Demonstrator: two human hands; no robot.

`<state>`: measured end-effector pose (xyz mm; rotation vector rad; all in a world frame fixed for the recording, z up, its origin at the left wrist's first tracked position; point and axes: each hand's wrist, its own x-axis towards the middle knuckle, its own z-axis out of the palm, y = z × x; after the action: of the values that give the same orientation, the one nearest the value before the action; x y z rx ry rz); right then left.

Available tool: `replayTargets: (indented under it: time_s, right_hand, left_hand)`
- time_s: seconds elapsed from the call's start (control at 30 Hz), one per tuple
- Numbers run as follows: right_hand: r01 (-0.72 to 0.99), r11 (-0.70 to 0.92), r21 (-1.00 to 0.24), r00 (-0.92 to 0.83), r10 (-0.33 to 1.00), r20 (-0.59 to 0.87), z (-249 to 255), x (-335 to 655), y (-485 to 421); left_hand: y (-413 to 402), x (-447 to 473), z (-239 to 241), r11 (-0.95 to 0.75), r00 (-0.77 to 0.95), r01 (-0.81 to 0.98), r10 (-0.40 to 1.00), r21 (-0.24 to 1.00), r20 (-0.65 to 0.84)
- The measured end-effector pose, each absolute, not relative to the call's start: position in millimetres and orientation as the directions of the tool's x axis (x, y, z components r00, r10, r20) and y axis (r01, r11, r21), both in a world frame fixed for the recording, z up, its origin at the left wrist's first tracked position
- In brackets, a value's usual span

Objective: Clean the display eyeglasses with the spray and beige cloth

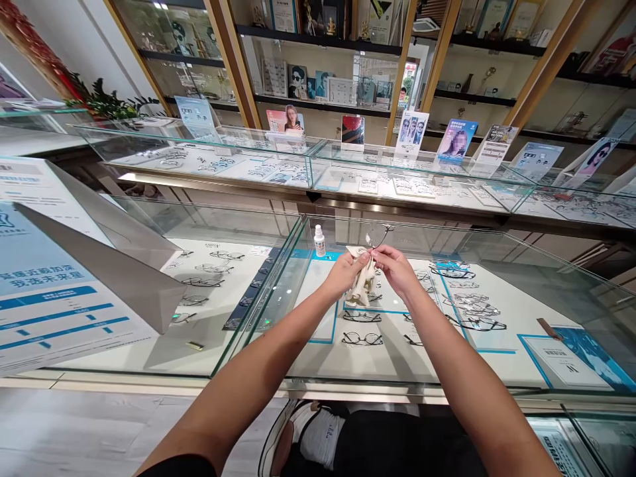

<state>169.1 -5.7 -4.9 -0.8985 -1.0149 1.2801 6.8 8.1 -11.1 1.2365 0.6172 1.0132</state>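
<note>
Above the glass display case, my left hand (346, 270) is closed on a cream cloth (365, 286), which hangs down in folds below the fingers. Close beside it, my right hand (394, 265) pinches a pair of thin-framed eyeglasses (381, 236); one lens rises above the fingertips. Cloth and glasses meet between the two hands, and part of the frame is hidden there. Behind my left hand, a small white bottle (319, 241) with a white cap stands upright.
Rows of eyeglasses (362, 338) lie inside the glass case (298, 291) under my arms. Large folded cardboard signs (74, 278) stand at the left. Another glass display counter (313, 162) with upright cards runs across behind, with shelves (322, 40) beyond.
</note>
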Motion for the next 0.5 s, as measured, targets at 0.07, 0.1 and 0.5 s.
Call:
replayTargets:
  time_s: [0.07,0.1,0.5]
  right_hand:
    - [-0.341,0.08,-0.937,0.022,0.997,0.077,-3.4,169.5,-5.8]
    - [-0.358,0.07,-0.931,0.03,0.998,0.064,-2.7,169.9,-5.6]
    - [-0.365,0.035,-0.93,0.037,0.999,0.023,-7.8,167.3,-3.6]
  left_hand:
    - [9.6,6.5,-11.6,-0.017,0.428,-0.284,0.893,0.959,0.142]
    - [10.3,6.4,-12.3,-0.021,0.425,-0.277,0.894,0.961,0.143]
    - [14.1,11.8,-26.5,-0.045,0.451,-0.243,0.879,0.969,0.154]
